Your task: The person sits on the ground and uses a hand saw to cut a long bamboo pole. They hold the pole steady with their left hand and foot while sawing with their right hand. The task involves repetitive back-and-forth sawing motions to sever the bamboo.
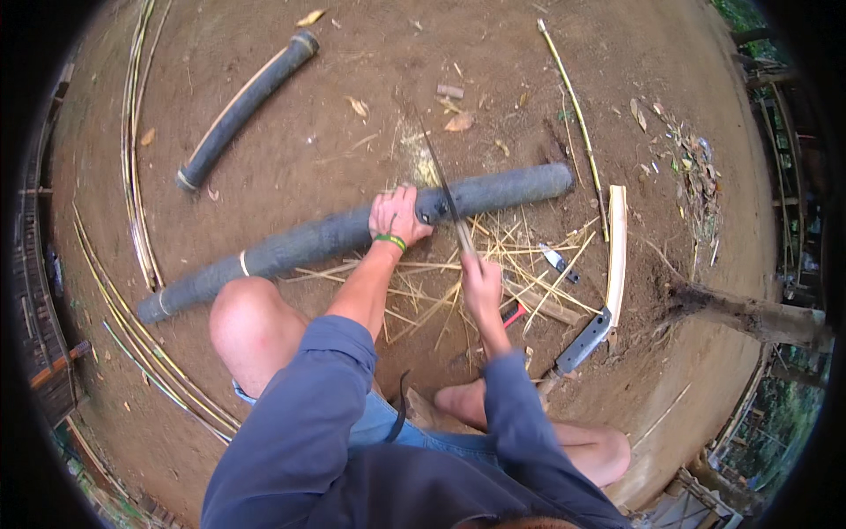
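Note:
A long, thick, dark bamboo pole (pixel 308 236) lies slantwise across the ground in front of me, its left end beside my bent knee. My left hand (pixel 397 214) is wrapped over the top of it near the middle, pressing it down. In my right hand (pixel 481 280) is the handle of a saw (pixel 445 185) with a long, narrow, dark blade. That blade crosses the pole just right of my left hand, its tip pointing away from me. Pale sawdust (pixel 423 163) lies on the soil beyond the pole, by the blade.
Thin split strips (pixel 432 286) litter the ground near my hands, with a small knife (pixel 557 261) and a red-and-black handle (pixel 513 313) among them. A shorter dark bamboo piece (pixel 242 110) lies far left. Long canes (pixel 134 150) flank the left side; a tree trunk (pixel 749 316) stands right.

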Demonstrator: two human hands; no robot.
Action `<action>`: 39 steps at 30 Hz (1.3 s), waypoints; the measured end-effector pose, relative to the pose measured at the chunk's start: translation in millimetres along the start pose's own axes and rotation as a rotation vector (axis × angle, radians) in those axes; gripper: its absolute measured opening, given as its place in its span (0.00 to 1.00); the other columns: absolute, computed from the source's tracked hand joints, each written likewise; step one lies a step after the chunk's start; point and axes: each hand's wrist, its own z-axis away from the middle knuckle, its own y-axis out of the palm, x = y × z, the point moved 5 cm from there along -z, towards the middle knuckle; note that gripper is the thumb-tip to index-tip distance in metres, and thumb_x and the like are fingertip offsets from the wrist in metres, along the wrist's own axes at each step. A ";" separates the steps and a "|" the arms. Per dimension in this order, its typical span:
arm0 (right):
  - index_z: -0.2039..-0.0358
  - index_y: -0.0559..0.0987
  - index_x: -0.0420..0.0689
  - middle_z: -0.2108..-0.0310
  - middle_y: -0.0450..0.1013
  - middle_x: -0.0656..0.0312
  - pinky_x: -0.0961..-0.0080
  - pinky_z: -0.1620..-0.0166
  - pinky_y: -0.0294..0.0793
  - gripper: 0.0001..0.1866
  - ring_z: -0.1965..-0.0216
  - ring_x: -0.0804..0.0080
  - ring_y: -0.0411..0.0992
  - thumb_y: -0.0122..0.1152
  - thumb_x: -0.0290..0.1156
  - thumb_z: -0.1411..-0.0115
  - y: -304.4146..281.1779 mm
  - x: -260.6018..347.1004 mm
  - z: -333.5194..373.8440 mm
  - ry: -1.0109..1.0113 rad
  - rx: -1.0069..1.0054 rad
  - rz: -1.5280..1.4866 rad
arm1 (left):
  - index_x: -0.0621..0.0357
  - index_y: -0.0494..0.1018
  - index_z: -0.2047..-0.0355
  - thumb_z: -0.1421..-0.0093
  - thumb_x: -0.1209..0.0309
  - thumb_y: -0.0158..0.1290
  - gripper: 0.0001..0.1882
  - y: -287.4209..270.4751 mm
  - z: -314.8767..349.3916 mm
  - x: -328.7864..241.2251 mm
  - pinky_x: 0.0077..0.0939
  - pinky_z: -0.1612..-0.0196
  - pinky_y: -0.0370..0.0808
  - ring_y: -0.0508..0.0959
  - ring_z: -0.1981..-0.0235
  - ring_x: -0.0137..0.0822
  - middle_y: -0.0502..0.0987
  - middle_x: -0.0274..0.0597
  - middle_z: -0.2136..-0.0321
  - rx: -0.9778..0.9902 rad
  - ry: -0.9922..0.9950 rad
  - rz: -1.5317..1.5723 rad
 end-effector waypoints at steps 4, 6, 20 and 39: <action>0.75 0.78 0.33 0.82 0.69 0.45 0.56 0.71 0.61 0.21 0.79 0.53 0.65 0.59 0.41 0.35 21.6 36.1 -27.2 0.092 0.071 -0.074 | 0.50 0.75 0.49 0.65 0.48 0.71 0.41 0.4 -0.7 15.9 0.43 0.45 0.75 0.80 0.52 0.51 0.79 0.45 0.53 0.053 -0.028 -0.060; 0.76 0.77 0.33 0.84 0.69 0.46 0.57 0.72 0.61 0.21 0.81 0.55 0.65 0.59 0.40 0.35 -9.4 4.3 40.1 0.066 0.094 0.001 | 0.51 0.75 0.49 0.65 0.47 0.72 0.42 -6.3 -9.1 16.4 0.43 0.44 0.74 0.80 0.52 0.50 0.79 0.45 0.52 0.066 -0.035 -0.016; 0.80 0.75 0.37 0.88 0.65 0.59 0.67 0.77 0.60 0.20 0.84 0.72 0.61 0.58 0.39 0.35 -28.9 1.3 66.5 0.069 0.068 -0.100 | 0.52 0.75 0.47 0.65 0.48 0.73 0.44 -9.1 -13.6 17.1 0.43 0.44 0.74 0.81 0.52 0.49 0.80 0.46 0.53 0.199 -0.068 0.041; 0.82 0.71 0.41 0.87 0.62 0.70 0.71 0.79 0.54 0.22 0.85 0.79 0.59 0.56 0.38 0.32 -20.6 8.1 77.7 -0.204 -0.042 -0.092 | 0.52 0.77 0.54 0.66 0.44 0.72 0.40 -14.8 -8.5 16.1 0.42 0.46 0.77 0.81 0.51 0.47 0.81 0.45 0.53 0.148 -0.082 -0.024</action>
